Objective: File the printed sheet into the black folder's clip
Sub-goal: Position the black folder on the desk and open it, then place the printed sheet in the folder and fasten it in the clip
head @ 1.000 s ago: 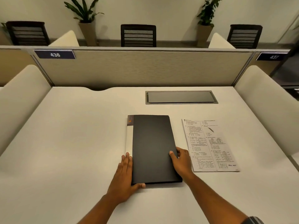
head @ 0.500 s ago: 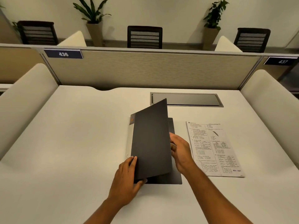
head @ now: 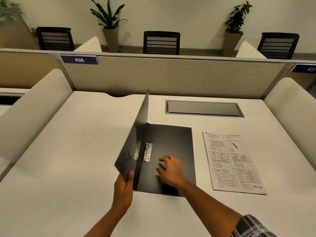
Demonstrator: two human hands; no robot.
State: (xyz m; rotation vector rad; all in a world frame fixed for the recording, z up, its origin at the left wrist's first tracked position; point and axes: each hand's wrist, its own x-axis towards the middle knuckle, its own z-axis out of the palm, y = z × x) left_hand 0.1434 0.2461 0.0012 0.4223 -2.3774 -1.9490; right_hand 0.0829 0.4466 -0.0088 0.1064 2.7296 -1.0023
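The black folder [head: 172, 142] lies on the white desk, its back panel flat and its front cover [head: 135, 147] standing almost upright, tilted left. A silver metal clip [head: 148, 152] shows on the inside, near the spine. My left hand [head: 124, 187] pinches the cover's near bottom edge. My right hand [head: 171, 169] hovers over or rests on the open back panel, fingers spread, holding nothing. The printed sheet [head: 232, 162] lies flat on the desk to the right of the folder, untouched.
A grey cable hatch [head: 203, 108] is set in the desk [head: 68, 159] behind the folder. Cream side dividers [head: 34, 108] flank the desk and a fabric partition [head: 171, 76] closes the back. Chairs and potted plants stand beyond.
The folder went from closed to open: my left hand swung the front cover up and to the left, baring the clip. My right hand left the cover's edge and moved onto the inner panel.
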